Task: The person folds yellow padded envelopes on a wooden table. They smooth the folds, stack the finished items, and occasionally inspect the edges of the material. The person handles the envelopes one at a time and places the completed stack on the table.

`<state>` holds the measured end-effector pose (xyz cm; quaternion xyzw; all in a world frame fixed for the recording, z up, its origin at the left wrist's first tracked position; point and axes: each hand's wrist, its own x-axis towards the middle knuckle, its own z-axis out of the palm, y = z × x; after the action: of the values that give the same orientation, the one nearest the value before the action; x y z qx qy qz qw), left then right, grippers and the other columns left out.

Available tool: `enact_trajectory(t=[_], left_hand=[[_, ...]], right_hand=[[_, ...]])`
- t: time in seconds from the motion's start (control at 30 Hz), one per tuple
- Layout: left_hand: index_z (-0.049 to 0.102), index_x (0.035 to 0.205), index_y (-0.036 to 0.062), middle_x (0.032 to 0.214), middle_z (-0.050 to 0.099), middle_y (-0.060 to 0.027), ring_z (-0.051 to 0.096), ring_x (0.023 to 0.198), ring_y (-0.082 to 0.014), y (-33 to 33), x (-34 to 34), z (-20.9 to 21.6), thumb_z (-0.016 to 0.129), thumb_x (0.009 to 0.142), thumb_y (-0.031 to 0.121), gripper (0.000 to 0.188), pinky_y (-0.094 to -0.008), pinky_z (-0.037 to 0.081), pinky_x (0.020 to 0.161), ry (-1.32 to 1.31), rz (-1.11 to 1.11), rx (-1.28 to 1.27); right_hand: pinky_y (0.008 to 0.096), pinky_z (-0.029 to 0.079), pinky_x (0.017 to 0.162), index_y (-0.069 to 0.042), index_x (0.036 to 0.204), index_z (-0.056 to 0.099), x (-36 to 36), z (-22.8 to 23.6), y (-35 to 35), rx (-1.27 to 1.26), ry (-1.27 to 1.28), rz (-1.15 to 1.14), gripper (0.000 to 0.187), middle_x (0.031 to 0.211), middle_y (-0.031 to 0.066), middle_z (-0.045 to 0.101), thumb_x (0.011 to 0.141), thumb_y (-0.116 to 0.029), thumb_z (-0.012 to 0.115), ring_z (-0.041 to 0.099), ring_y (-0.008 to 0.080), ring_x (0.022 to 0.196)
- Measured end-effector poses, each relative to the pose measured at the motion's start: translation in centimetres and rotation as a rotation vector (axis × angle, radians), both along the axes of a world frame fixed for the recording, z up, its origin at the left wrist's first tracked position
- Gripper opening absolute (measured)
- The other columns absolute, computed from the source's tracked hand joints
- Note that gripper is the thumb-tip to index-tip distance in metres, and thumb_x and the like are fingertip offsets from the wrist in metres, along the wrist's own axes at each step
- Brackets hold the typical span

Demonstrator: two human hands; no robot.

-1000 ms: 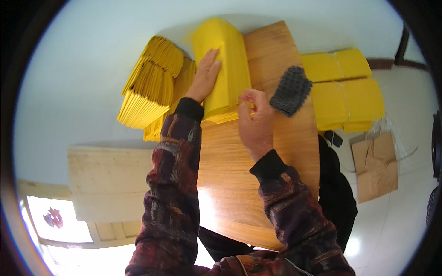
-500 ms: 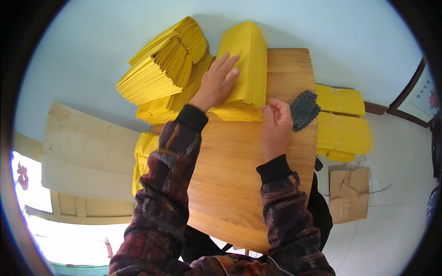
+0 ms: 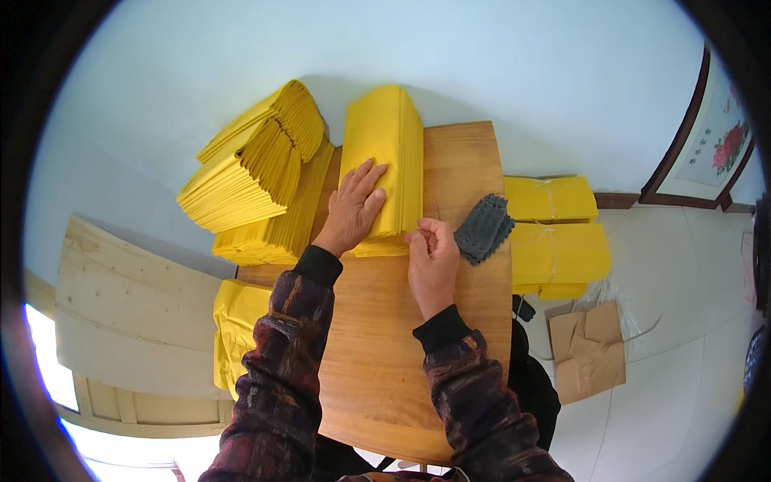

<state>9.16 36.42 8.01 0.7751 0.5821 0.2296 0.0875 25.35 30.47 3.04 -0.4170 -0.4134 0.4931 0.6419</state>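
Observation:
My left hand lies flat, fingers spread, on top of a tall stack of folded yellow sheets at the table's far edge. By the stack's near right corner is my right hand, its fingers curled into a pinch; whatever is between the fingertips is too small to make out. A second yellow pile stands just left of the stack, with fanned, bent yellow bundles leaning on top of it. To the right of my right hand, a dark grey cloth rests on the table.
The wooden table spans the middle. Tied yellow bundles sit beyond its right edge, above flattened brown cardboard on the tiled floor. At left are a crumpled yellow piece and a pale wooden board. A framed picture leans at the far right.
The whole view has shifted, so the scene sits lower and farther left. My left hand has slid slightly nearer along the stack top. My right hand stays curled by the stack's corner.

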Motion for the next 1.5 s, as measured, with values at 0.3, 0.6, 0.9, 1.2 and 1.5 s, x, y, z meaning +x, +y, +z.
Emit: enact_trajectory(t=[0.3, 0.6, 0.9, 1.2, 1.5], left_hand=[[0.039, 0.143, 0.0126, 0.150, 0.031, -0.0169, 0.030, 0.137, -0.0368, -9.1, 1.5, 2.4, 0.050, 0.096, 0.033, 0.053, -0.0452, 0.022, 0.112, 0.043, -0.049, 0.203], [0.054, 0.127, 0.0080, 0.130, 0.054, -0.0154, 0.052, 0.117, -0.0342, -33.9, -0.3, -0.9, 0.069, 0.083, 0.013, 0.047, -0.0400, 0.043, 0.098, -0.457, 0.130, -0.134], [0.063, 0.102, 0.0048, 0.099, 0.063, -0.0136, 0.060, 0.094, -0.0329, -44.6, -8.6, -0.6, 0.066, 0.080, 0.006, 0.022, -0.0352, 0.049, 0.081, -0.465, 0.715, 0.264], [0.038, 0.139, 0.0157, 0.133, 0.042, -0.0153, 0.056, 0.099, -0.0238, -51.4, -13.1, -6.2, 0.058, 0.091, 0.017, 0.052, -0.0344, 0.047, 0.084, -1.022, 1.106, 0.300], [0.017, 0.150, 0.0125, 0.117, 0.055, -0.0047, 0.057, 0.086, -0.0100, -49.4, -12.7, -7.3, 0.053, 0.097, 0.024, 0.065, -0.0236, 0.047, 0.075, -2.039, 0.772, 0.309]], right_hand=[[0.0282, 0.048, 0.074, 0.001, 0.105, 0.055, -0.6, -2.6, -0.5, 0.079, 0.049, -0.016, 0.015, 0.090, 0.0076, 0.060, 0.091, -0.006, 0.054, 0.059, 0.0169, 0.082], [0.0303, 0.048, 0.073, 0.001, 0.103, 0.056, 1.4, -6.0, -6.2, 0.166, -0.451, 0.263, 0.016, 0.086, 0.0077, 0.061, 0.089, -0.008, 0.057, 0.059, 0.0171, 0.078], [0.0331, 0.049, 0.069, -0.002, 0.098, 0.058, 2.2, -3.1, -15.4, 0.401, -1.036, 0.257, 0.014, 0.084, 0.0109, 0.060, 0.084, 0.000, 0.057, 0.059, 0.0221, 0.074], [0.0416, 0.045, 0.082, -0.003, 0.088, 0.056, -8.5, 1.8, -26.9, 0.772, -0.929, 0.768, 0.016, 0.095, 0.0143, 0.059, 0.074, 0.001, 0.061, 0.056, 0.0341, 0.093], [0.0426, 0.043, 0.090, -0.004, 0.100, 0.055, -21.6, 4.4, -31.7, 1.046, -1.089, 0.843, 0.033, 0.114, 0.0150, 0.054, 0.071, -0.011, 0.071, 0.051, 0.0348, 0.107]])
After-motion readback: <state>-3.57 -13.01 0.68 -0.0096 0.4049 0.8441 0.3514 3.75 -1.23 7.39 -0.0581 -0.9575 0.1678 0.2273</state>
